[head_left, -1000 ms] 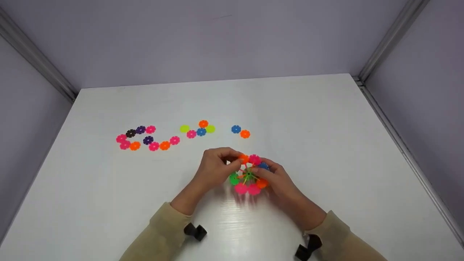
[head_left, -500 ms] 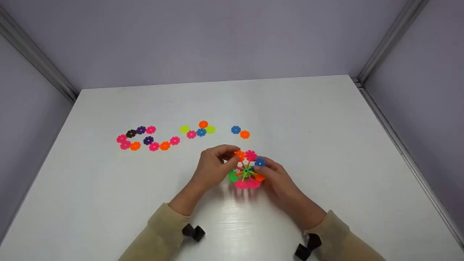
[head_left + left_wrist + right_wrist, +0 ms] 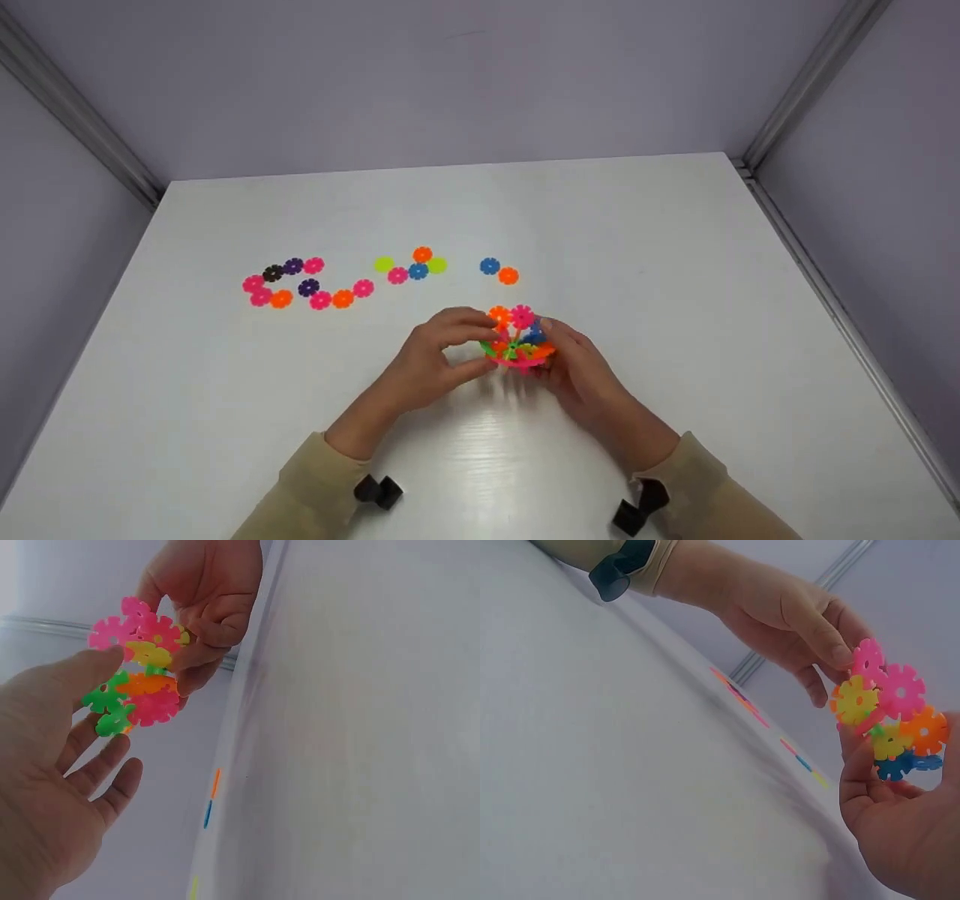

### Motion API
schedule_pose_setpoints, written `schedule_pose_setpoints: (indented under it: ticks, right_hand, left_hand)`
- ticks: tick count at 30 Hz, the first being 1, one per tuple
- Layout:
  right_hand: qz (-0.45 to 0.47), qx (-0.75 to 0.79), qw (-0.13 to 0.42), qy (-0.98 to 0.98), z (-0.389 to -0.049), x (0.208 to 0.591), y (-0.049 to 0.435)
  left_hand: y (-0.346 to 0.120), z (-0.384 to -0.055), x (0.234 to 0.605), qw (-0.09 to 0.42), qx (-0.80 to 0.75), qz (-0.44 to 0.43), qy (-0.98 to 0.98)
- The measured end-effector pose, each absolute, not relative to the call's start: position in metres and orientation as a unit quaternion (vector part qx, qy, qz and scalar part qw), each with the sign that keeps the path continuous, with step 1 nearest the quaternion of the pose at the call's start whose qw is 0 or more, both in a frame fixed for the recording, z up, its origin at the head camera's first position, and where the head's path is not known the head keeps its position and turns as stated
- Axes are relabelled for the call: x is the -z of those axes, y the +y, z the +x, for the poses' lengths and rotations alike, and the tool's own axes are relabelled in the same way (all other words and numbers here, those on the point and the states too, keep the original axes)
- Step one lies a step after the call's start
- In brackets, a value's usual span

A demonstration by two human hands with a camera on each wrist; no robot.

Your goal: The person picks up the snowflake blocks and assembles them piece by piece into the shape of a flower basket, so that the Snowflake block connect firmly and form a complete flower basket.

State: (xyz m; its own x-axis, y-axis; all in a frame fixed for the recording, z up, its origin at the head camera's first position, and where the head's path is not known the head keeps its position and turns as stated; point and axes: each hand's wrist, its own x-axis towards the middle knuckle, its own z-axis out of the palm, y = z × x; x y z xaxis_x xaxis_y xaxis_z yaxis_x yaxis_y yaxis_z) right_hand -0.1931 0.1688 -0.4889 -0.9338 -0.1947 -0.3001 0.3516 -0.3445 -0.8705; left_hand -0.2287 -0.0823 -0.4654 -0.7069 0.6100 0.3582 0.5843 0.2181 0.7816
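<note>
Above the table, both hands are at a colourful assembly of notched plastic interlocking discs (image 3: pixel 523 318). It is built of pink, orange, green, yellow and blue discs round a green centre. My left hand (image 3: pixel 431 356) holds its left side: the thumb (image 3: pixel 101 664) touches the pink discs, a finger lies behind the green discs (image 3: pixel 112 701), and the other fingers are spread apart. From the right, my right hand (image 3: pixel 589 364) grips the assembly near the blue and orange discs, with several fingers curled at its underside. The discs partly hide the right fingertips.
Loose interlocking discs lie flat on the white table (image 3: pixel 675 300) beyond the hands: a pink, orange and dark group (image 3: pixel 320 300) at left, a yellow, blue, pink and orange cluster (image 3: pixel 418 271), and a blue disc (image 3: pixel 490 266) beside an orange disc (image 3: pixel 508 276). Grey walls surround the table.
My left hand has released its pinch on the orange disc and spread round the left side. The assembly has tilted, its centre now facing more upward. The loose discs have not moved.
</note>
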Motion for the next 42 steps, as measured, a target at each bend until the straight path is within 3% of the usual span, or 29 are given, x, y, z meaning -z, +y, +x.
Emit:
schedule_pose_setpoints:
  ticks: [5,12,24,33,42]
  right_hand:
    - [0.018,0.828,0.199,0.524,-0.191,0.491,0.170]
    - [-0.040,0.823,0.224,0.521,-0.192,0.493,0.171]
    - [-0.012,0.772,0.176,0.610,-0.194,0.491,0.169]
    - [-0.058,0.791,0.188,0.580,-0.191,0.494,0.170]
    - [-0.026,0.774,0.171,0.610,-0.192,0.496,0.171]
  left_hand:
    - [-0.084,-0.231,0.466,0.005,-0.517,0.365,0.774]
    - [-0.088,-0.231,0.464,0.031,-0.568,0.301,0.766]
    - [-0.086,-0.232,0.463,0.101,-0.635,0.245,0.725]
    - [-0.083,-0.232,0.469,0.178,-0.642,0.205,0.717]
    - [-0.082,-0.234,0.477,0.195,-0.615,0.191,0.740]
